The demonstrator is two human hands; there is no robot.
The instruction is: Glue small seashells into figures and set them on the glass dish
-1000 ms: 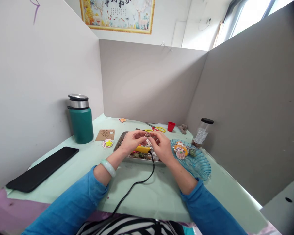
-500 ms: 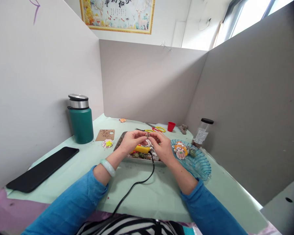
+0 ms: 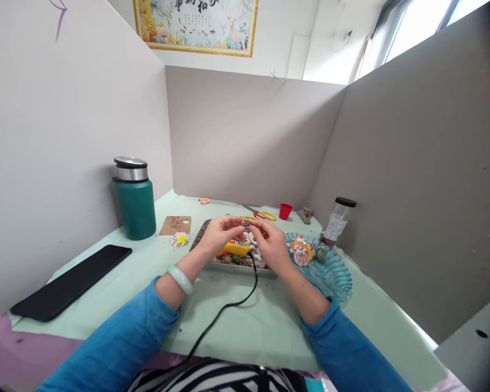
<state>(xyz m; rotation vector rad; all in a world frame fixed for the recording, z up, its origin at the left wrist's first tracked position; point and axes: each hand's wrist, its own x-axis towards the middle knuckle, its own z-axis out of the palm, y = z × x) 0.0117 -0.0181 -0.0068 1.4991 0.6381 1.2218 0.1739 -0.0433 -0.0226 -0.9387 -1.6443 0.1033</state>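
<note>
Drop risk: small piece pinched in my left hand, right hand fingertips at its right edge, pinch unclear, so a slip could lose it in the tray.

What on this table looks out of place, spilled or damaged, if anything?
Nothing is plainly spilled or broken. The black cord looks awkward: from the yellow tool at the tray it trails across the pale green cloth and off its near edge, where it might snag. A tiny red speck lies alone on the cloth.
</note>
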